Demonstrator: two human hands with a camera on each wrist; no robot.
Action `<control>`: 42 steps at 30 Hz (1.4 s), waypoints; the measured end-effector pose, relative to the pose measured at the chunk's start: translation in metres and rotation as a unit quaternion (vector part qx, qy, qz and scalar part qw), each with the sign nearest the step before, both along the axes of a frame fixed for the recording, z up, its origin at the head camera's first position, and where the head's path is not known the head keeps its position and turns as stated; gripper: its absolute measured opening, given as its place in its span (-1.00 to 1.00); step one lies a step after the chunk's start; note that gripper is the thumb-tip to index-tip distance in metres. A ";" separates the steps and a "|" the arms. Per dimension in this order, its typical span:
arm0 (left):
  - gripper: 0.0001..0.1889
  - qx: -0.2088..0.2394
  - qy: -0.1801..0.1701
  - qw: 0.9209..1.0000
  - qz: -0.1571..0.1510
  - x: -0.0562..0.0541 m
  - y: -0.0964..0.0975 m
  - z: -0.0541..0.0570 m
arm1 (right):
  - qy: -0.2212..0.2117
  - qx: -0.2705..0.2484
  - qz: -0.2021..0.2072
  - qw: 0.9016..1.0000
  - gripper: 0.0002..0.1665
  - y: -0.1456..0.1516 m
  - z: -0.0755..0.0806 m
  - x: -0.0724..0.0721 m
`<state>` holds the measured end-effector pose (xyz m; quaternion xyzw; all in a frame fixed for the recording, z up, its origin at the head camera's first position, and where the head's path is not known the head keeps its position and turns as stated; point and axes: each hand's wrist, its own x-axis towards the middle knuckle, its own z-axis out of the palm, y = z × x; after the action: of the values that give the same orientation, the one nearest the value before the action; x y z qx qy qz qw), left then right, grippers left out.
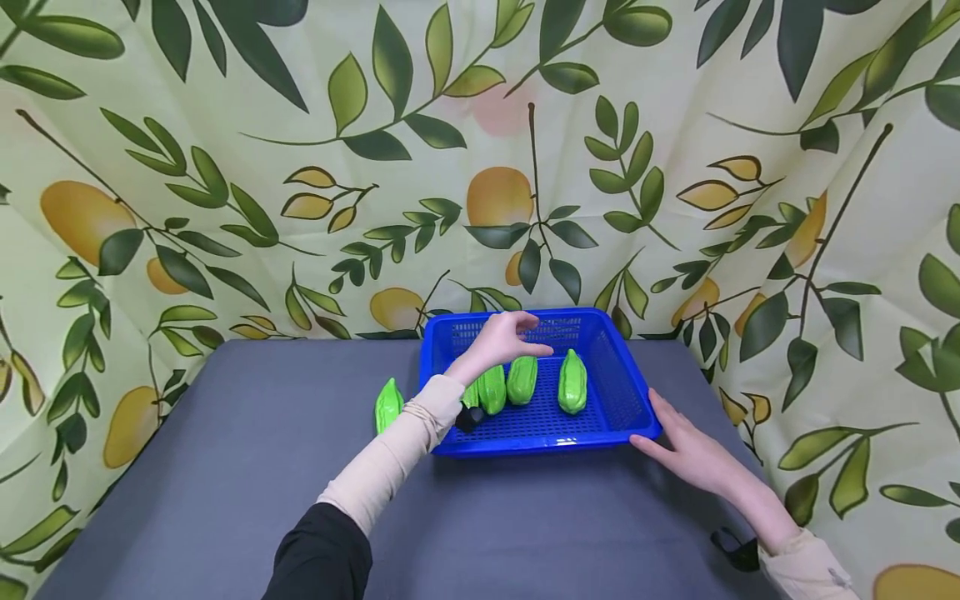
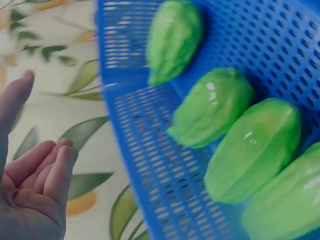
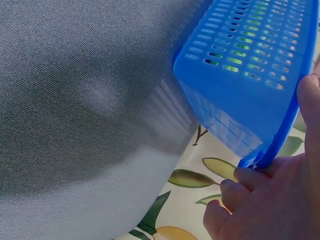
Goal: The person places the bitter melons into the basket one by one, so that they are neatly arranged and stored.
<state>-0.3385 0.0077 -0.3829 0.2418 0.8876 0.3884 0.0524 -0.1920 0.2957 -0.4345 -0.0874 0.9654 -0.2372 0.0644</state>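
A blue plastic basket [image 1: 525, 447] with slotted walls stands at the back of the table. Inside lie several glossy green ridged fruits, resembling star fruit; one fruit [image 1: 572, 383] sits apart towards the right, and the others are side by side at the left, partly hidden by my left arm. My left hand [image 1: 506, 337] hovers over the basket, thumb and fingers parted, holding nothing. Another green fruit [image 1: 387, 406] lies on the table left of the basket, partly behind my sleeve. My right hand [image 1: 693, 450] holds the basket's near right corner, thumb at the front rim, fingers along the side.
The grey tabletop [image 1: 225, 467] extends to the left and in front of the basket. Behind it hangs a leaf-and-fruit patterned cloth [image 1: 420, 200], close to the basket's back wall. A black strap [image 1: 735, 550] hangs by my right wrist.
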 end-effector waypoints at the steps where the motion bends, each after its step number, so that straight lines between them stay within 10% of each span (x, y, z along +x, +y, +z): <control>1: -0.34 0.031 -0.010 0.999 0.002 0.002 -0.006 0.003 | 0.001 -0.001 0.001 1.000 0.12 0.000 0.000 0.000; 10: -0.40 0.186 -0.028 0.982 0.035 0.025 -0.064 0.020 | -0.009 0.005 0.001 1.000 0.12 -0.002 0.000 0.001; 42: -0.40 0.261 -0.019 0.953 0.154 0.064 -0.161 0.004 | -0.028 0.005 0.006 1.000 0.16 -0.001 0.002 -0.003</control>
<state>-0.2742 -0.1529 -0.3790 0.1002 0.7807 0.6143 -0.0565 -0.1948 0.2951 -0.4320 -0.0856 0.9639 -0.2340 0.0935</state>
